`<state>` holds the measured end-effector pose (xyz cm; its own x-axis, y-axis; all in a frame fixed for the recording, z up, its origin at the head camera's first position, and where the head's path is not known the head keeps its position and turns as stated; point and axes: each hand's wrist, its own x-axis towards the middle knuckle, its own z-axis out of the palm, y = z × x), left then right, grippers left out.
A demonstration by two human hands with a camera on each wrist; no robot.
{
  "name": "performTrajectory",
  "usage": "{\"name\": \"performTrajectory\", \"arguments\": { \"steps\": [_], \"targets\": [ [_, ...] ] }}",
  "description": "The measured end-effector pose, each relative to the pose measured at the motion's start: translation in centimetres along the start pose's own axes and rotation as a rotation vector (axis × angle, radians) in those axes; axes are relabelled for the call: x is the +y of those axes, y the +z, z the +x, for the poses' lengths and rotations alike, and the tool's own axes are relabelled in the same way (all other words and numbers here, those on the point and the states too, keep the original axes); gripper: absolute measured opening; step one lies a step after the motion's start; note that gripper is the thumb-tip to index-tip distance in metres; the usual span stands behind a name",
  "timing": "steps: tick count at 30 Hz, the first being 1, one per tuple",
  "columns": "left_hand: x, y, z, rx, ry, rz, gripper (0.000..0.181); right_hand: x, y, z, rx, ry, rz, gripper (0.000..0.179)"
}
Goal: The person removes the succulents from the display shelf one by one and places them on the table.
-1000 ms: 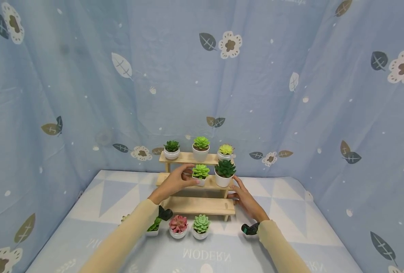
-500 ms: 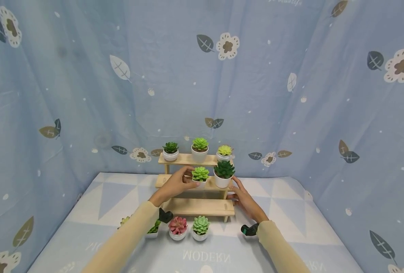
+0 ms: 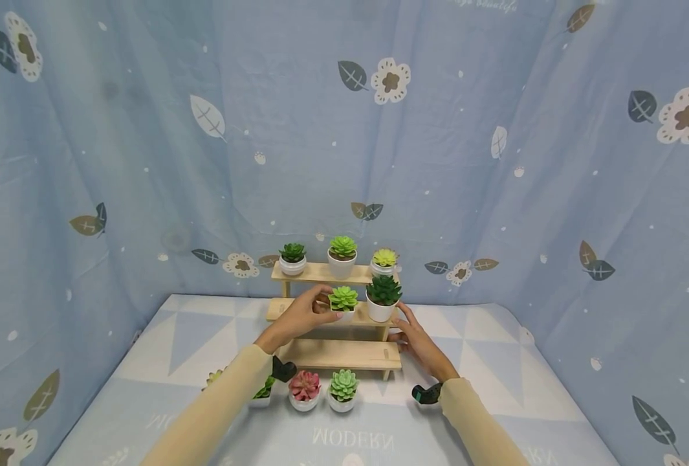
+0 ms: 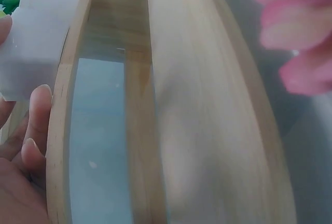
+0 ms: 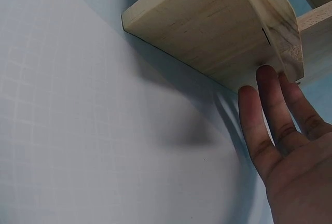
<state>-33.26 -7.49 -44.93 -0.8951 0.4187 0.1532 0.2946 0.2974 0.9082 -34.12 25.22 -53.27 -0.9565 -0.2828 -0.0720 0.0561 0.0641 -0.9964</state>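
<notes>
My left hand (image 3: 297,317) pinches the white pot of a bright green succulent (image 3: 343,298) at the middle step of a three-step wooden stand (image 3: 338,354). In the left wrist view, that white pot (image 4: 32,53) is right at the step's edge, with the fingers (image 4: 39,111) beside it. A dark green succulent (image 3: 382,291) in a white pot stands on the same step, to the right. My right hand (image 3: 416,341) is at the stand's right side. Its fingers are extended in the right wrist view, with the tips against the wooden end (image 5: 207,32).
Three potted succulents line the top step, the middle one (image 3: 342,255) bright green. In front of the stand, a red succulent (image 3: 305,388) and a pale green one (image 3: 343,390) sit on the patterned tablecloth (image 3: 460,427). More plants are partly hidden behind the left sleeve (image 3: 222,401).
Both hands and the plants keep almost the same places. The head view shifts slightly.
</notes>
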Motion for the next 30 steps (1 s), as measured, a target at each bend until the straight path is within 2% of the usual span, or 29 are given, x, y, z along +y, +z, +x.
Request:
{"name": "performTrajectory", "arguments": {
  "steps": [9, 18, 25, 30],
  "targets": [
    [-0.1, 0.4, -0.4, 0.048, 0.001, 0.005, 0.061, 0.1, -0.3, 0.1, 0.009, -0.012, -0.019, 0.068],
    [0.0, 0.1, -1.2, 0.074, 0.025, 0.029, 0.061, -0.5, -0.7, 0.5, -0.041, 0.019, -0.033, 0.071],
    [0.5, 0.1, -2.1, 0.071, 0.031, 0.026, 0.06, -0.5, -0.8, 0.7, 0.023, -0.022, -0.145, 0.067],
    [0.6, 0.4, -2.8, 0.067, 0.037, 0.023, 0.059, -0.4, -0.9, 0.8, 0.024, -0.008, -0.133, 0.066]
  ]
}}
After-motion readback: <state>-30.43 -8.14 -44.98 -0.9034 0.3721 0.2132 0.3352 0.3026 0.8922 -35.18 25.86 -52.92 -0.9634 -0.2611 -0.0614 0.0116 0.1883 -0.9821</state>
